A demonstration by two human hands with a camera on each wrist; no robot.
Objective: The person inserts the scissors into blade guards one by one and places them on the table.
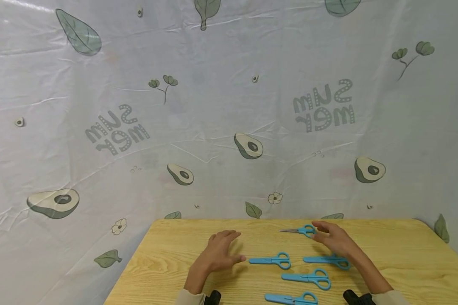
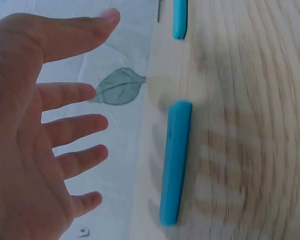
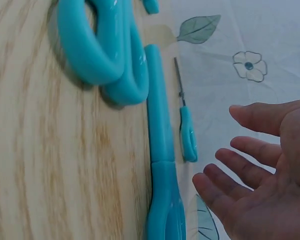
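My left hand (image 1: 219, 254) hovers above the table's left part with fingers spread and nothing in its grasp. Beside it in the left wrist view lies a loose blue scissors sheath (image 2: 176, 165), hidden behind the hand in the head view. My right hand (image 1: 333, 240), fingers apart and holding nothing, is by the handles of a pair of scissors (image 1: 300, 231) with bare metal blades pointing left. In the right wrist view these bare-bladed scissors (image 3: 188, 135) lie near the fingertips. Below that hand are blue scissors (image 1: 320, 259) with covered blades.
More blue sheathed scissors lie on the wooden table (image 1: 160, 254): one pair (image 1: 265, 261) right of my left hand, another (image 1: 299, 277) nearer, and a third (image 1: 282, 298) at the front. A patterned white sheet (image 1: 213, 106) hangs behind the table's far edge.
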